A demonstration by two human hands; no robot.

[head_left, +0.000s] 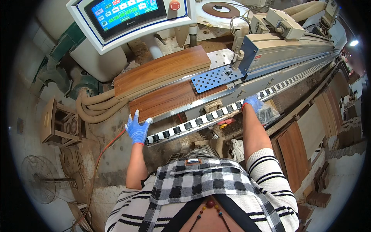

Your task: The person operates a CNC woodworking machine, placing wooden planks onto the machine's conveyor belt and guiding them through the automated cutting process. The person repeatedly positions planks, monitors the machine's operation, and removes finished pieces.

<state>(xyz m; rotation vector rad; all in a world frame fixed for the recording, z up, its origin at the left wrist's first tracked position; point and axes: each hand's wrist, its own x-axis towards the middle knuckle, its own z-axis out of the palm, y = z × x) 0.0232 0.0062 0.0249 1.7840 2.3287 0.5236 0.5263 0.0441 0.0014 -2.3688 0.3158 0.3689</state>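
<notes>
My left hand [138, 129], in a blue glove with pale fingertips, has its fingers spread at the near left corner of a brown wood-grain board [166, 98]. The board lies flat on the machine bed, its right end under a blue perforated plate [218, 78]. Below the board's near side runs a rail of black and white rollers [199, 121]. My right hand [253, 103], also in a blue glove, is at this rail, farther right. Its fingers are partly hidden, so I cannot tell whether they grip. Behind the board, more wood-grain boards [162, 71] lie stacked.
A control panel with a lit screen [125, 14] and red button [174, 5] stands at the far left. The machine's long beam [290, 48] runs away to the right. Ribbed hoses [91, 104] and a floor fan [38, 178] are at left; loose panels [291, 154] lean at right.
</notes>
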